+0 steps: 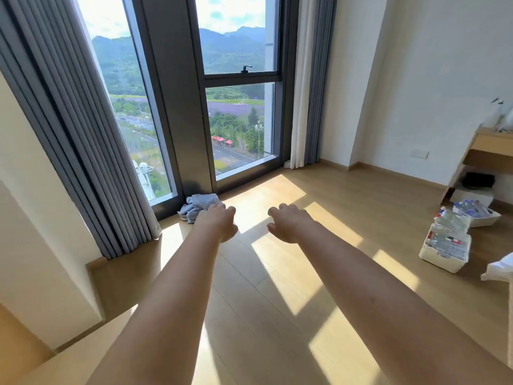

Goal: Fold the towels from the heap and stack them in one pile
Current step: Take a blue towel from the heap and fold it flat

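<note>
Arms stretch over the sunlit floor, left hand and right hand each in a loose, empty grip; the towels lie heaped by the window, behind the left hand

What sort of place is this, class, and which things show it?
Probably a room in a high-rise flat or hotel: tall windows overlooking roads far below, floor-length grey curtains, a wood floor and a wooden desk.
</note>
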`<act>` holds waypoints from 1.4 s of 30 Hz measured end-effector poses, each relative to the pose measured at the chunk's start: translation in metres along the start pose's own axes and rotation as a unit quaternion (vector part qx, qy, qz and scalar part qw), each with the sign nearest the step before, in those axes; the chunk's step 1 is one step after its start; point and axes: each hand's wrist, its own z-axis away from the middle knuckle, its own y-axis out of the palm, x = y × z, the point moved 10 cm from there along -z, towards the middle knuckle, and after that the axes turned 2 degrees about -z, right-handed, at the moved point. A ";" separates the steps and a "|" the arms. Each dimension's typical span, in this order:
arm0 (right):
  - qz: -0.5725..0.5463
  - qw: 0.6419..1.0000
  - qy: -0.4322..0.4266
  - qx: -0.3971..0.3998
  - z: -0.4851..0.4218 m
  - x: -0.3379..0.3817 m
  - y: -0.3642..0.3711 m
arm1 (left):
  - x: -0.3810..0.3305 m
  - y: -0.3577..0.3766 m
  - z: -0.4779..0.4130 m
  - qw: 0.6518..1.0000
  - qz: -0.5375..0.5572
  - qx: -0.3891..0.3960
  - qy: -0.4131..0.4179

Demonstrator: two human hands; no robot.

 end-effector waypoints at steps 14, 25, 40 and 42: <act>0.017 0.999 -0.034 0.018 -0.198 -0.022 0.009 | 0.034 0.016 -0.183 0.999 -0.014 0.023 -0.017; 0.006 0.998 -0.051 0.034 -0.349 -0.045 0.011 | 0.062 0.016 -0.323 0.998 -0.001 0.040 -0.041; -0.013 0.998 -0.029 0.047 -0.562 -0.044 0.013 | 0.132 0.036 -0.530 0.999 0.005 0.047 -0.017; -0.019 0.998 -0.025 0.052 -0.586 -0.042 0.012 | 0.141 0.039 -0.552 0.999 0.012 0.050 -0.013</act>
